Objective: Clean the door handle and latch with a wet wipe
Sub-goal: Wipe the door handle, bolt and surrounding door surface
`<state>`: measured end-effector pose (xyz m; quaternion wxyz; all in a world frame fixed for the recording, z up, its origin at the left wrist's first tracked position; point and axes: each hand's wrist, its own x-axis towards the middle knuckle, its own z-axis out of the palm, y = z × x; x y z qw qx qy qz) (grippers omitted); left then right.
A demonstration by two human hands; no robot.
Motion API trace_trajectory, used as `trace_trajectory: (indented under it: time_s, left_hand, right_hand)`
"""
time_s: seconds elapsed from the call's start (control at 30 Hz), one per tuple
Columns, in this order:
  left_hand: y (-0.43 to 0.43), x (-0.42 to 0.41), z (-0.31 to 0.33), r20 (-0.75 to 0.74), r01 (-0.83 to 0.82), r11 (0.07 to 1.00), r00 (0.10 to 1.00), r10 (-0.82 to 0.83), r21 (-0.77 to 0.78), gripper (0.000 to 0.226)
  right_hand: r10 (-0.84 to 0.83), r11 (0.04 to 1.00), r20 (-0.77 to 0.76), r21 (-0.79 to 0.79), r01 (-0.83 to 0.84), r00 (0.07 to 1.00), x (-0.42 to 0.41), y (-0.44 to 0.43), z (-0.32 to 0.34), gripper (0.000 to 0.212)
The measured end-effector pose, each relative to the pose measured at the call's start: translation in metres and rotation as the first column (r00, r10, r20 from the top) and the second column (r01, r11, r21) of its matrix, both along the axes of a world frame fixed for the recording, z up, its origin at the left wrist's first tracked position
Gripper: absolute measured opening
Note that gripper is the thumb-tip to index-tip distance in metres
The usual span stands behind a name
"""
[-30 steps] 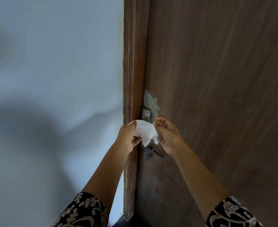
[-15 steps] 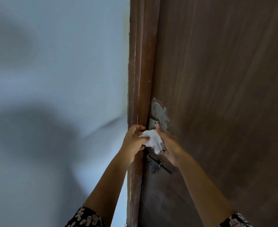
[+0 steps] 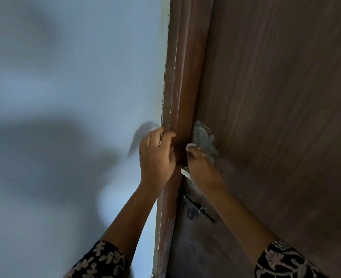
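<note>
My right hand (image 3: 200,167) presses a white wet wipe (image 3: 190,146) against the edge of the brown door (image 3: 276,97), just below a grey scuffed patch (image 3: 202,135). Only a small corner of the wipe shows above the fingers; another pale bit peeks out under the hand. The metal latch plate is hidden behind that hand. My left hand (image 3: 157,155) rests on the door frame (image 3: 177,87), fingers curled around its edge, holding no wipe. A dark sliding bolt latch (image 3: 195,208) sits lower on the door, untouched.
A pale blue wall (image 3: 65,97) fills the left half, with soft shadows of my arms. Patterned black sleeves (image 3: 282,261) show at the bottom. The door surface stretches to the right.
My left hand let go of the wipe and moved onto the door frame. My right hand now holds the bunched wipe alone, pushed up against the door edge. The view came closer.
</note>
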<state>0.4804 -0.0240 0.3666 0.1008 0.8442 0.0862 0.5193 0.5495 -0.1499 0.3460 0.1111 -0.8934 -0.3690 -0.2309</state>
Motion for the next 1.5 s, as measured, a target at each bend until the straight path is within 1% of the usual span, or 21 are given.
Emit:
trace_trajectory:
  time_s: [0.07,0.1,0.23,0.3,0.4,0.5,0.53,0.63,0.67,0.7,0.77,0.8,0.87,0.93,1.0,1.13,1.23,1.3,1.37,1.5]
  left_hand:
    - [0.007,0.007,0.012,0.027,-0.032,0.992,0.999,0.028,0.123,0.033]
    - [0.01,0.009,0.018,0.031,-0.045,0.984,0.999,0.04,0.172,0.034]
    - [0.022,0.018,0.043,0.025,-0.134,0.927,0.991,0.134,0.351,0.043]
    - [0.027,0.022,0.051,-0.001,-0.178,0.891,0.98,0.197,0.417,0.051]
    - [0.034,0.033,0.053,-0.04,-0.217,0.849,0.962,0.269,0.482,0.058]
    - [0.04,0.041,0.05,-0.069,-0.24,0.825,0.946,0.318,0.512,0.061]
    - [0.041,0.042,0.049,-0.064,-0.248,0.818,0.943,0.327,0.519,0.061]
    - [0.041,0.044,0.046,-0.048,-0.251,0.819,0.946,0.32,0.516,0.061]
    - [0.041,0.045,0.046,-0.051,-0.243,0.827,0.949,0.31,0.507,0.061]
    - [0.04,0.046,0.046,-0.056,-0.236,0.834,0.951,0.303,0.499,0.061]
    - [0.04,0.048,0.045,-0.074,-0.225,0.845,0.952,0.296,0.485,0.062]
    - [0.04,0.048,0.045,-0.08,-0.225,0.848,0.951,0.297,0.48,0.062]
    - [0.039,0.047,0.045,-0.072,-0.237,0.846,0.949,0.307,0.477,0.064]
    - [0.038,0.046,0.046,-0.058,-0.248,0.841,0.948,0.313,0.481,0.066]
    - [0.038,0.045,0.046,-0.064,-0.24,0.844,0.95,0.307,0.48,0.069]
    - [0.037,0.044,0.047,-0.076,-0.244,0.84,0.945,0.318,0.485,0.071]
    - [0.035,0.044,0.047,-0.091,-0.247,0.841,0.94,0.328,0.481,0.072]
    - [0.035,0.044,0.047,-0.094,-0.255,0.84,0.936,0.338,0.479,0.073]
    - [0.034,0.044,0.047,-0.09,-0.266,0.835,0.933,0.349,0.481,0.075]
    - [0.032,0.043,0.047,-0.09,-0.285,0.825,0.924,0.373,0.488,0.076]
  right_hand:
    - [-0.041,0.971,0.162,-0.226,0.078,0.986,0.009,0.004,-0.009,0.032]
    - [-0.033,0.954,0.184,-0.286,0.086,0.982,0.011,0.004,-0.012,0.03]
    - [0.026,0.883,0.227,-0.462,0.084,0.974,0.007,0.004,-0.008,0.016]
    - [0.068,0.871,0.269,-0.485,0.074,0.961,0.005,0.0,-0.007,0.013]
    - [0.089,0.896,0.307,-0.44,0.058,0.947,0.008,-0.006,-0.005,0.02]
    - [0.061,0.891,0.347,-0.441,0.106,0.936,0.006,-0.005,-0.006,0.035]
    - [0.069,0.886,0.353,-0.452,0.106,0.933,0.003,-0.005,-0.007,0.034]
    - [0.091,0.877,0.341,-0.473,0.087,0.935,0.003,-0.007,-0.008,0.022]
    - [0.091,0.889,0.333,-0.452,0.074,0.939,0.006,-0.009,-0.009,0.022]
    - [0.073,0.903,0.333,-0.421,0.079,0.94,0.008,-0.01,-0.01,0.028]
    - [0.027,0.93,0.382,-0.348,0.117,0.924,0.014,-0.012,-0.014,0.041]
    - [0.012,0.937,0.418,-0.321,0.136,0.908,0.015,-0.011,-0.015,0.04]
    - [-0.005,0.945,0.468,-0.286,0.157,0.884,0.014,-0.007,-0.015,0.029]
    - [-0.048,0.952,0.484,-0.241,0.186,0.874,0.011,-0.002,-0.014,0.029]
    - [-0.102,0.955,0.471,-0.199,0.219,0.876,0.007,-0.002,-0.015,0.023]
    - [-0.219,0.955,0.394,-0.099,0.278,0.893,-0.007,-0.008,-0.014,0.026]
    - [-0.295,0.944,0.307,-0.05,0.325,0.905,-0.012,-0.004,-0.013,0.03]
    - [-0.308,0.943,0.262,-0.041,0.33,0.915,-0.014,-0.001,-0.012,0.024]
    - [-0.301,0.945,0.221,-0.063,0.321,0.928,-0.019,0.0,-0.01,0.015]
    - [-0.289,0.949,0.165,-0.083,0.305,0.943,-0.021,-0.003,-0.005,0.021]
